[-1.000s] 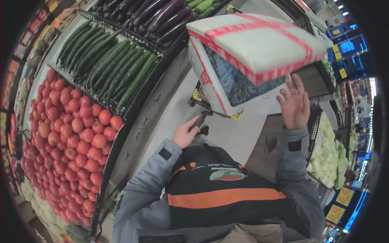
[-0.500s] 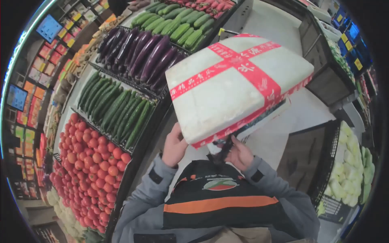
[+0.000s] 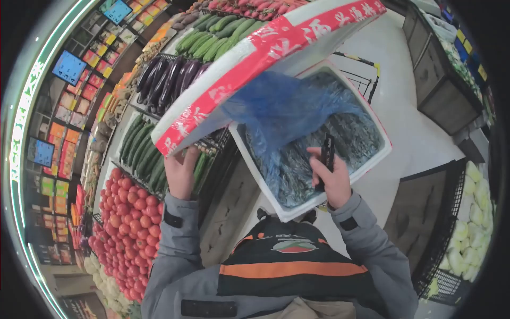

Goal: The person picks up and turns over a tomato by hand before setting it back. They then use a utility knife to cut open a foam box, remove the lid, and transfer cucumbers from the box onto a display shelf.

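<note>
My left hand [image 3: 181, 171] grips the lower left corner of the white foam lid [image 3: 212, 119], which is bound with red printed tape. The lid is tilted up off the white foam box [image 3: 276, 204]. Inside the box, blue plastic film [image 3: 281, 103] stretches up toward the lid's underside. Dark green cucumbers [image 3: 340, 141] show under clear wrap. Over the box's near right part, my right hand [image 3: 332, 178] is closed around a slim black tool with pale lettering [image 3: 327, 154], like a box cutter's handle; no blade shows.
To the left, a sloped stand holds tomatoes [image 3: 127, 223], cucumbers [image 3: 141, 143], eggplants [image 3: 167, 80] and green gourds [image 3: 212, 40]. A cart frame [image 3: 366, 72] with yellow corners shows behind the box. At right stand a crate [image 3: 446, 282] of pale vegetables and a dark display cabinet [image 3: 441, 74].
The lid has come up off the box and tilted, opening the box and uncovering blue film and cucumbers. My left hand moved left with it; my right hand rose over the box with the black tool.
</note>
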Demonstrator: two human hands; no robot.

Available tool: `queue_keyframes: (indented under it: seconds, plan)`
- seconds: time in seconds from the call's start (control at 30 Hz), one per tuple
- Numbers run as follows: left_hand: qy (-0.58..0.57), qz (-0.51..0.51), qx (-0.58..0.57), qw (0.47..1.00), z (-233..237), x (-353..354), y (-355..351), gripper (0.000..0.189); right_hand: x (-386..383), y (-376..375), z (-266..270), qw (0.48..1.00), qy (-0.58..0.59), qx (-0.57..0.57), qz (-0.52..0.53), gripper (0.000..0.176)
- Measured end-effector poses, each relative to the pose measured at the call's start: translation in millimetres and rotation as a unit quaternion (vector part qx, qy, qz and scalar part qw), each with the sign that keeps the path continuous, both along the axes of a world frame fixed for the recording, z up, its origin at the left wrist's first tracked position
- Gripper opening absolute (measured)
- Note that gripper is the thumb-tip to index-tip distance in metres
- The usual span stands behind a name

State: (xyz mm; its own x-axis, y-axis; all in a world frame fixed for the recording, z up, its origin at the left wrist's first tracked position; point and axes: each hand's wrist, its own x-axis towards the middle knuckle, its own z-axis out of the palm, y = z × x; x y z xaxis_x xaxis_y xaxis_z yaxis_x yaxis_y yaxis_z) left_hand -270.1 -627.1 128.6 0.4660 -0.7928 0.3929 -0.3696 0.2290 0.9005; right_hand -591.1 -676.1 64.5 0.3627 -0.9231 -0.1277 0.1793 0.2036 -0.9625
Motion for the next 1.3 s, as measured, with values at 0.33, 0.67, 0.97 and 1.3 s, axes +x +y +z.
queue_keyframes:
  seconds: [0.33, 0.67, 0.97, 1.3]
  plan:
    - [-0.142, -0.091, -0.031, 0.985, 7, 70, -45, 0.064, 129, -63, 14, 0.969, 0.119, -0.176, -0.130, 0.072]
    - [-0.007, -0.128, 0.014, 0.992, 46, 113, -104, 0.032, 32, -15, -48, 0.853, 0.371, -0.158, -0.332, 0.018]
    - [0.064, -0.121, 0.001, 0.991, 47, 109, -117, 0.027, -37, 19, 9, 0.712, 0.384, -0.142, -0.570, 0.019]
    - [-0.092, -0.133, 0.013, 0.987, 21, 129, -117, 0.053, 134, -38, -27, 0.719, 0.638, -0.245, 0.124, 0.009]
